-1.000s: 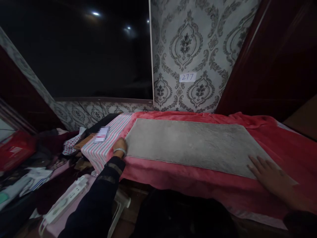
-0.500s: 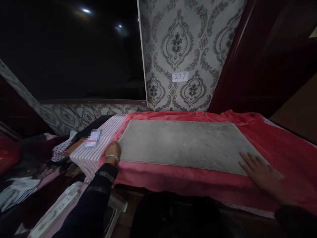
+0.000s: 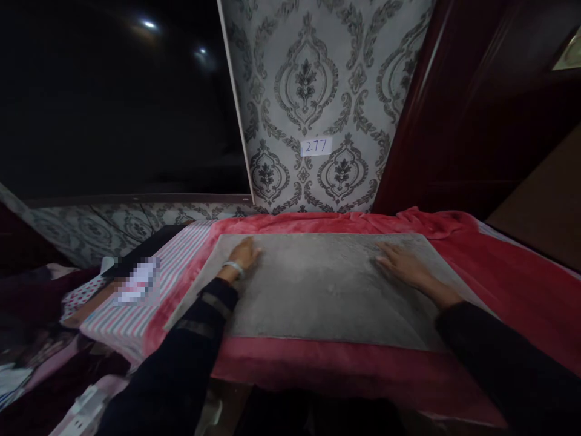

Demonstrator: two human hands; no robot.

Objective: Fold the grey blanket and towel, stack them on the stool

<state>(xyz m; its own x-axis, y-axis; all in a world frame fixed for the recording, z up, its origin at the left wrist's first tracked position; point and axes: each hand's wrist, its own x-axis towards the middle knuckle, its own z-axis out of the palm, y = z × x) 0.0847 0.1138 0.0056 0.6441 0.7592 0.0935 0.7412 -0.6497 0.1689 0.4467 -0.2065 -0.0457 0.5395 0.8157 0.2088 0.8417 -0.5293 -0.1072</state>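
The left hand, wearing a pale bracelet at its wrist, lies palm-down with fingers loosely apart and nothing visibly gripped. The right hand is also wide, its fingers stretched forward, slightly blurred; it too holds nothing that shows. Both appear to rest on the grey, rectangular, soft-looking fabric mat, which lies flat directly beneath them.

The mat's long axis runs from nine to three o'clock, across the person's front. From its middle, the left hand sits at about ten o'clock and the right between two and three, both nearer the far long edge than the near one. The left hand is just beside the far corner at ten; the right stands farther in from the far corner at two.

Around the mat spreads a red plush blanket. Toward nine o'clock lies a pink, white and grey striped cloth. At twelve, a white paper label marked 277 is on the wall; at eleven hangs a large black flat screen.
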